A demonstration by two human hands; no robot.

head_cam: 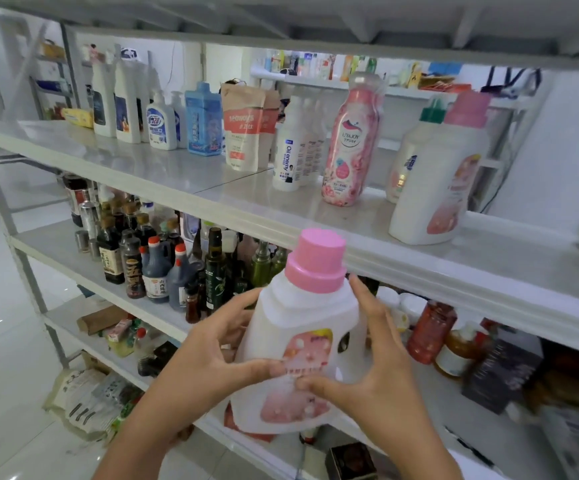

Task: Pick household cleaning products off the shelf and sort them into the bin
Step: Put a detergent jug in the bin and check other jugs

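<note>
I hold a white detergent jug (301, 327) with a pink cap and pink label in front of the shelf, below the top board. My left hand (211, 355) grips its left side, thumb across the label. My right hand (374, 358) grips the right side by the handle, thumb on the label too. On the cleaning-products shelf (163, 168) stand a matching pink-capped jug (437, 181), a green-capped white jug (409, 157), a tall pink bottle (350, 140), a white "Oil enemy" bottle (288, 150), refill pouches (243, 129), a blue bottle (205, 119) and white bottles (121, 102). No bin is in view.
The shelf below carries dark sauce and oil bottles (149, 265) and red-lidded jars (430, 330). A lower board has boxes and packets (114, 330); sacks (87, 396) lie on the white floor at left. A second rack (315, 71) stands behind.
</note>
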